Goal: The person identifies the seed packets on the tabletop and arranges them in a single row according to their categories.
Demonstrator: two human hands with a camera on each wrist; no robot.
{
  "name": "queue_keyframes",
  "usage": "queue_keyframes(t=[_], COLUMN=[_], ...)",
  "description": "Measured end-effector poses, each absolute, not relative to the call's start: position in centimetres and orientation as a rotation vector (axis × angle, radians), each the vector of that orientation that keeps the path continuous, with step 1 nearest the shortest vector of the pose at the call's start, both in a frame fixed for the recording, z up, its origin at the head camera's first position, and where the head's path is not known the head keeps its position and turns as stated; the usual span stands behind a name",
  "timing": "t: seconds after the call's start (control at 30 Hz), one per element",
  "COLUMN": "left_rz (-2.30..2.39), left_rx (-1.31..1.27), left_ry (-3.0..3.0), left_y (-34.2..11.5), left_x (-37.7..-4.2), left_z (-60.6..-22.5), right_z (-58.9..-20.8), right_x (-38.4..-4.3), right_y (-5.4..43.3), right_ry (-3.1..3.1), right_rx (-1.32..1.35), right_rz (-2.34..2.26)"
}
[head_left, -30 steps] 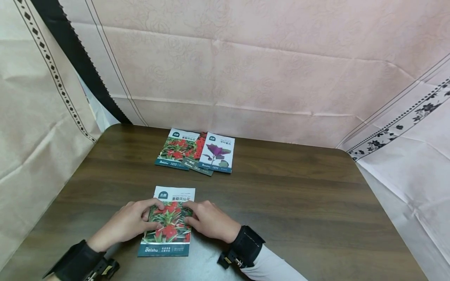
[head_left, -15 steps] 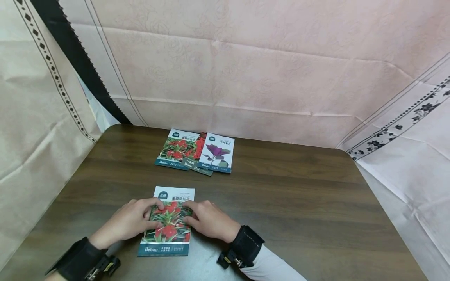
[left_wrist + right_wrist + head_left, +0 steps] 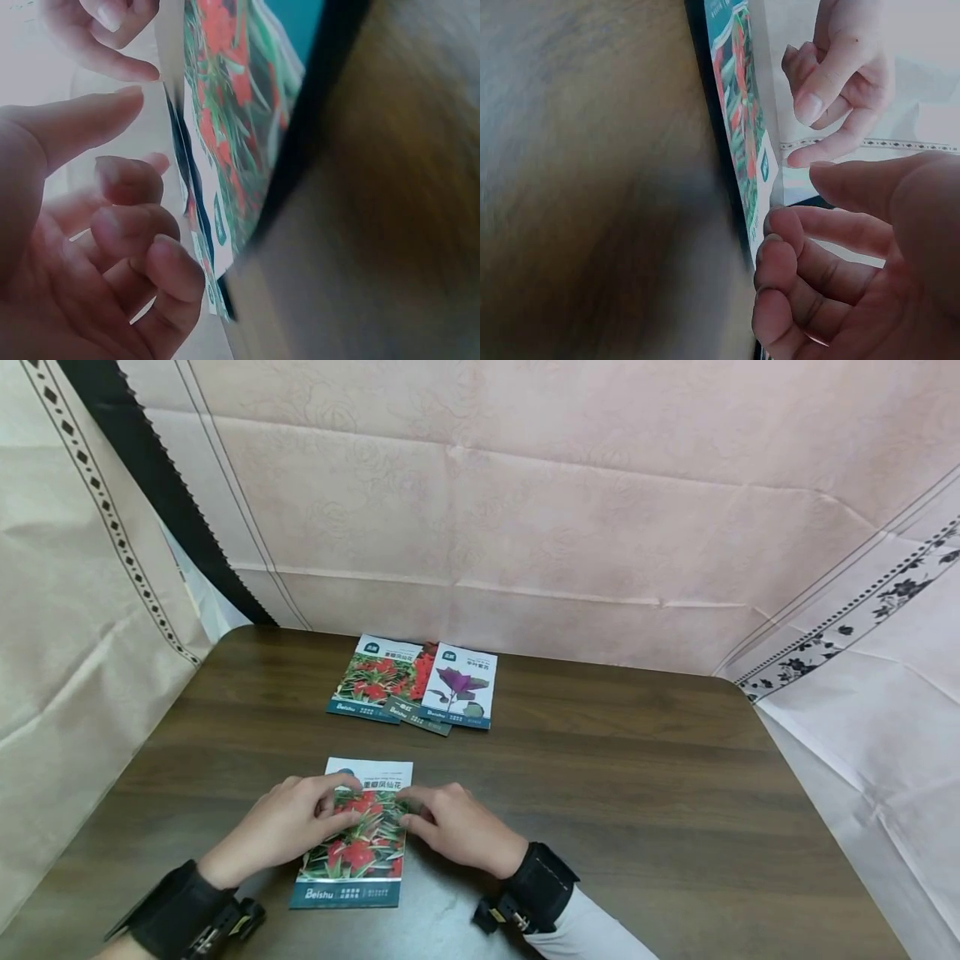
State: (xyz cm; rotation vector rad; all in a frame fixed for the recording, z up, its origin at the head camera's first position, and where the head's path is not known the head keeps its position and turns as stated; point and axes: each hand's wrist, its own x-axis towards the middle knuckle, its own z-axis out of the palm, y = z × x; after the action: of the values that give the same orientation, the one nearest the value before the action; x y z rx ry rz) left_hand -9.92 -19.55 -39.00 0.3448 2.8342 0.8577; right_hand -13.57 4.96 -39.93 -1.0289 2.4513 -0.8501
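Observation:
A seed packet (image 3: 356, 858) with red flowers, a white top and a teal band lies flat near the front of the table. My left hand (image 3: 288, 822) is over its left side, thumb and fingers loosely bent. Across from it, my right hand (image 3: 465, 831) hovers at the packet's right edge, fingers relaxed. Seen from the left wrist, the left hand (image 3: 105, 247) stands apart from the packet (image 3: 232, 105) and holds nothing. In the right wrist view, nothing is between the right hand's thumb and fingers (image 3: 780, 262); whether a fingertip touches the packet (image 3: 739, 97) I cannot tell.
At the back of the table (image 3: 600, 777) several seed packets overlap: a red-flowered one (image 3: 367, 689) on the left, a purple-flowered one (image 3: 459, 685) on the right, and a partly covered one (image 3: 417, 716) between. Patterned cloth (image 3: 525, 527) hangs behind the table.
Both hands have lifted slightly from the packet's face. The left hand has shifted a little up and right, the right hand a little right. The packet lies where it was on the table.

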Motion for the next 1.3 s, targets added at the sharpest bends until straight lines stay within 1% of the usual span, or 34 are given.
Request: queue_keyframes(t=[0.53, 0.8, 1.3], left_rz=[0.939, 0.970, 1.027], left_rx=[0.416, 0.458, 0.489], left_ry=[2.899, 2.892, 2.840], left_y=[-17.8, -17.0, -15.9], left_x=[-11.6, -12.7, -15.5], left_z=[-37.9, -37.4, -36.9], right_z=[-39.2, -38.7, -39.5], right_x=[-14.1, -15.2, -17.3], right_y=[7.0, 8.5, 10.7], right_ry=[2.532, 2.651, 2.704], right_rx=[-0.885, -0.805, -0.622], right_rz=[-0.985, -1.031, -1.184])
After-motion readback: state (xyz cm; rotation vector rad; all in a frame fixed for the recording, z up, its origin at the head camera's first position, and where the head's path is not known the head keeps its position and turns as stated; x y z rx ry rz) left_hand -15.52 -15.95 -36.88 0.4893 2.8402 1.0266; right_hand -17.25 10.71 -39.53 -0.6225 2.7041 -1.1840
